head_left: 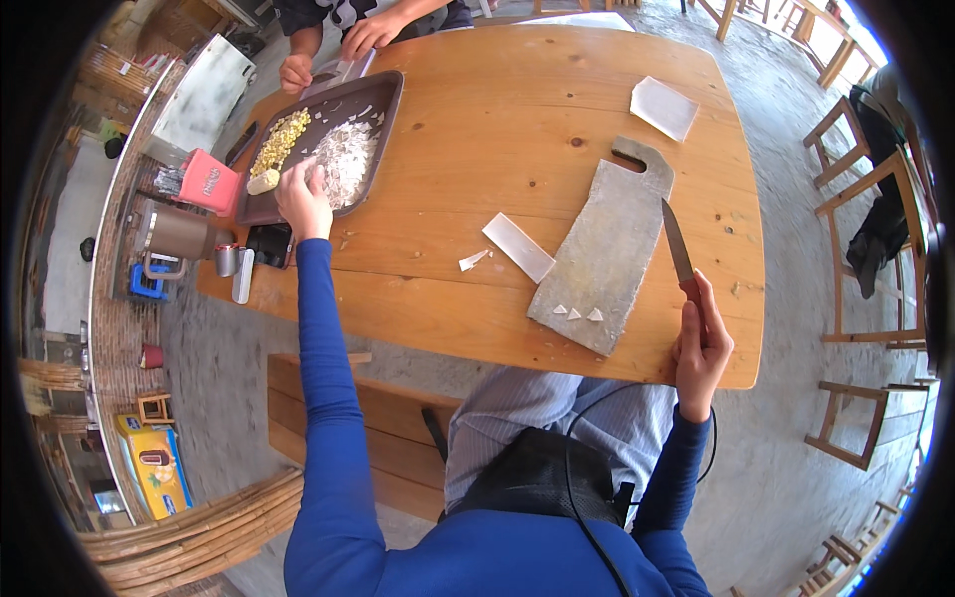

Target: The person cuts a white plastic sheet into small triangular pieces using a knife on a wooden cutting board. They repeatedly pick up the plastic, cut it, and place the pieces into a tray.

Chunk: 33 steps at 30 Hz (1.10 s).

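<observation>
My left hand reaches into the dark tray at the left edge of the white flakes, fingers curled; what they hold, if anything, is hidden. Yellow pieces and a pale oblong piece lie beside it. My right hand grips a knife by its handle, blade pointing away from me, right of a grey slab. Several small white triangles lie on the slab's near end. A translucent white strip rests against its left side, near some small scraps.
Across the wooden table, another person's hands work beside the tray. A white sheet lies back right. A red holder, steel mug and dark object crowd the left. Stools stand right; a bench sits below.
</observation>
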Available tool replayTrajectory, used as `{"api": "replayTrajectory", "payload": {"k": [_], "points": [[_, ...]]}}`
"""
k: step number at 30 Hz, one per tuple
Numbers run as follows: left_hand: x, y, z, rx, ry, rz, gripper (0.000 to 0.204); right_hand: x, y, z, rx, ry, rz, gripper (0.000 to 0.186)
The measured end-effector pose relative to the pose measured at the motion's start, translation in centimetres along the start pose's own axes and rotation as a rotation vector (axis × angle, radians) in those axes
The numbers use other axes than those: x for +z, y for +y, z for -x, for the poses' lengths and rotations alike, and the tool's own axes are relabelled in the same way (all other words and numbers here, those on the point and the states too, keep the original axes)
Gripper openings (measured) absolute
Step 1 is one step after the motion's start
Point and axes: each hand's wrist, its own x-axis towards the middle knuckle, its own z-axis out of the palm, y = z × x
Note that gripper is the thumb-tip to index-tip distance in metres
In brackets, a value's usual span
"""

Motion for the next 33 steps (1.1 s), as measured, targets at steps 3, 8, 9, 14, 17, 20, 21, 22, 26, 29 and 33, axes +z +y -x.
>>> {"api": "replayTrajectory", "payload": {"k": [3, 8, 9, 14, 17, 20, 21, 22, 26, 29, 33], "points": [[-1.6, 5.9, 1.8, 0.085, 0.115, 0.152, 0.022, -0.4, 0.3, -0.1, -0.007, 0.0, 0.022, 0.039], [-7.2, 19.3, 8.4, 0.282, -0.422, 0.735, 0.021, -0.3, 0.3, -0.1, -0.016, 0.0, 0.022, 0.038], [-8.3, 21.1, 9.8, 0.314, -0.589, 0.769, 0.022, -0.3, 0.3, -0.1, -0.018, 0.0, 0.02, 0.038], [-9.6, 25.9, 14.3, 0.468, -0.765, 0.773, 0.025, -0.3, 0.6, -0.1, -0.015, 0.004, 0.018, 0.037], [-9.7, 26.1, 15.2, 0.422, -0.765, 0.726, 0.02, -0.2, 0.3, 0.0, -0.009, 0.01, 0.014, 0.037], [-9.9, 26.4, 15.7, 0.398, -0.766, 0.662, 0.018, -0.3, 0.5, -0.1, -0.061, 0.011, 0.032, 0.037], [-10.1, 26.7, 15.8, 0.395, -0.777, 0.651, 0.016, -0.3, 0.6, -0.2, -0.097, 0.015, 0.045, 0.037], [-10.3, 26.9, 15.9, 0.39, -0.788, 0.64, 0.015, -0.3, 0.7, -0.2, -0.132, 0.016, 0.058, 0.037], [-10.4, 27.2, 16.3, 0.408, -0.734, 0.629, 0.012, -0.2, 0.6, -0.1, -0.113, 0.011, 0.057, 0.038], [-10.2, 27.0, 16.4, 0.408, -0.743, 0.704, 0.012, -0.3, 0.5, -0.1, -0.11, 0.005, 0.059, 0.037], [-10.4, 27.2, 16.6, 0.237, -0.834, 0.928, 0.011, -0.2, 0.6, -0.2, -0.12, 0.006, 0.062, 0.037]]}}
